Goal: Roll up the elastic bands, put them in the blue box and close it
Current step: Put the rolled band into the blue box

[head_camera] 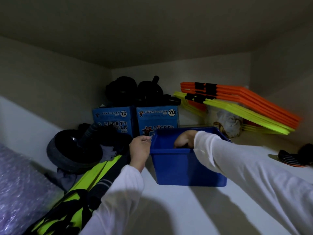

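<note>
Blue plastic hides the right hand's [184, 139] fingers, so their grip is unreadable; they reach down inside the blue box [186, 167] on the shelf [169, 209]. Left hand [139, 150], loosely curled, steadies its rim, apparently.

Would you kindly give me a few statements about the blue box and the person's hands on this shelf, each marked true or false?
1. The right hand reaches down inside the blue box. True.
2. The blue box is closed with a lid. False: it is open, with no lid on it.
3. The left hand is at the box's left rim. True.
4. The orange and yellow panels lie inside the box. False: they lean against the wall behind it, to the right.
5. Two Lucky Star cartons stand behind the box. True.
</note>
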The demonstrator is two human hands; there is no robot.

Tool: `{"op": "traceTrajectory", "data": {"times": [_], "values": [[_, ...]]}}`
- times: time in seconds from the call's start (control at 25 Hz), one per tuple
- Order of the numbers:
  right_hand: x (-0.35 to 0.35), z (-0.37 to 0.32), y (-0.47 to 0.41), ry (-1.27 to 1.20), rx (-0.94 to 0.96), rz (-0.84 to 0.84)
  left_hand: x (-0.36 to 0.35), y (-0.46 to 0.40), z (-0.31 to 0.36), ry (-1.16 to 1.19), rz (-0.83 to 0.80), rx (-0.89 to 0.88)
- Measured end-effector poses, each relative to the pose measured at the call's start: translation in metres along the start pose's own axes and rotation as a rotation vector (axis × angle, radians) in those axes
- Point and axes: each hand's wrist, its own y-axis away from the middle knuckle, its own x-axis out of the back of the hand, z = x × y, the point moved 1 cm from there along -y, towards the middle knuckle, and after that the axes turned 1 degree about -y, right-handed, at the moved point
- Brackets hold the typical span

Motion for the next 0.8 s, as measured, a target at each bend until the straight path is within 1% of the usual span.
{"op": "traceTrajectory", "data": {"times": [0.2, 0.32, 0.4, 0.56, 0.72, 0.8], "values": [[-0.002, -0.001, 0.001, 0.038, 0.0, 0.041, 0.0, -0.001, -0.001, 0.028, -0.002, 0.015], [-0.005, -0.004, 0.006, 0.167, 0.016, -0.013, 0.0, -0.002, -0.002, 0.028, -0.003, 0.015], [-0.005, -0.003, 0.007, 0.231, 0.016, -0.012, 0.0, -0.002, -0.002, 0.029, -0.004, 0.016], [-0.003, 0.002, 0.006, 0.262, -0.023, 0.065, 0.0, -0.001, -0.003, 0.032, -0.004, 0.014], [0.001, 0.005, 0.01, 0.153, 0.0, 0.208, 0.0, -0.001, -0.003, 0.034, -0.008, 0.015], [0.002, 0.006, 0.009, 0.157, 0.004, 0.265, 0.0, -0.001, -0.002, 0.031, -0.008, 0.012]]}}
